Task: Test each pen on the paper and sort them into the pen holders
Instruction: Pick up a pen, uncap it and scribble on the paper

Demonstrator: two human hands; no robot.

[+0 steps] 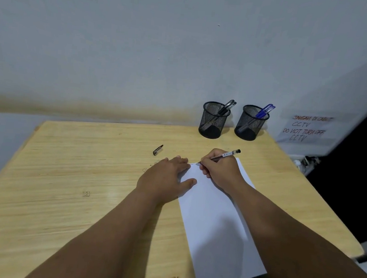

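Observation:
My right hand (220, 171) grips an uncapped black pen (226, 154), its tip touching the far edge of the white paper (217, 226). Flat on the paper's far left corner, my left hand (166, 177) presses down with straight fingers. The pen's black cap (158, 150) lies on the wooden table (75, 173) just beyond my left hand. At the back right stand two black mesh pen holders: the left holder (213, 121) has black pens (228, 106), the right holder (250, 124) has blue pens (266, 110).
A grey wall rises close behind the table. A paper sign (305, 128) with handwritten CCTV text hangs low on the wall at the right. The table's right edge drops off to a dark area. The paper overhangs the table's near edge.

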